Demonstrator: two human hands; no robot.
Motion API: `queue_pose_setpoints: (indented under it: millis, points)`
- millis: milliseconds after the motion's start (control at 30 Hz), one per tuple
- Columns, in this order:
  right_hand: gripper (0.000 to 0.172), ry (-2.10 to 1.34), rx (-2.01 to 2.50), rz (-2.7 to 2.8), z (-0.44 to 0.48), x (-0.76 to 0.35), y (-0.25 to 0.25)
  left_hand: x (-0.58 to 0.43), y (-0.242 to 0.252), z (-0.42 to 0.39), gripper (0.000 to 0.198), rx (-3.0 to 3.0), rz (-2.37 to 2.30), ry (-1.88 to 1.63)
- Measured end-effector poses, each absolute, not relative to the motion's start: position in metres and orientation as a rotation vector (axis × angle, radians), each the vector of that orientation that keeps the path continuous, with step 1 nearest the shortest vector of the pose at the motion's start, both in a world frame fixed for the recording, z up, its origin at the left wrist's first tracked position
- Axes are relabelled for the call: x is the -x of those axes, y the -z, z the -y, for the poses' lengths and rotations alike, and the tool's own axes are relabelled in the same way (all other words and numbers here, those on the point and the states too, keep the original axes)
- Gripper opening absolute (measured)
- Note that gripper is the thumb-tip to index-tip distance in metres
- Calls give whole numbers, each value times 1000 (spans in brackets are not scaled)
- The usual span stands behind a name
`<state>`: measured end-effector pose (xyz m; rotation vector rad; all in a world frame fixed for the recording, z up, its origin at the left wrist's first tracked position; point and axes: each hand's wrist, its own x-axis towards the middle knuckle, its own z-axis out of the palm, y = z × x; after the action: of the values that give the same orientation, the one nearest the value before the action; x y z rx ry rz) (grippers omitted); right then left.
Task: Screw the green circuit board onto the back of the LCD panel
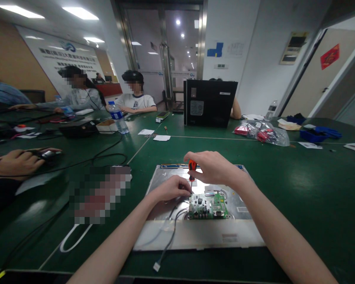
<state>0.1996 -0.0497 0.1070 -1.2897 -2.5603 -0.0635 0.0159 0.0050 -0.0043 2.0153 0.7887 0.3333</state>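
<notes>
Right hand (211, 167): grip closed round the handle of an orange-and-black screwdriver (192, 165), thumb and index finger near its top, shaft pointing down, roughly upright. Left hand (173, 188): fingers curled, tips at the shaft's lower end; whether this grip pinches a screw, steadies the tip or only touches the edge, cannot tell.

Main thing: green circuit board (208, 206), lying flat on the silvery back of a panel (201, 233), which itself lies on the green surface (301, 177) in front of the person. Driver tip is at the board's upper-left corner, tip contact hidden by fingers. Grey cable (174, 232) runs from the board's left side over the panel's near strip, white connector (156, 266) hanging past the edge, plugged into nothing visible.

Step in hand, judging by the pose: driver work on a fastener at that corner. Tightening or loosening, can't say. Next move seems to call for a straight shaft, light downward pressure and a wrist turn, left fingers guarding against slip onto board parts.

Nearby: co-worker's hand (19, 163) at left, black computer case (210, 103) beyond.
</notes>
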Motion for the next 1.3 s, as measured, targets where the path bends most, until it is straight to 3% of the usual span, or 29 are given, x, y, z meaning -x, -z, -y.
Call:
queue_pose_setpoints:
  millis: [1300]
  points:
    - [17,88,1288,2541,47,-197,-103,-17,0,-3,8,-2016,-792,-320]
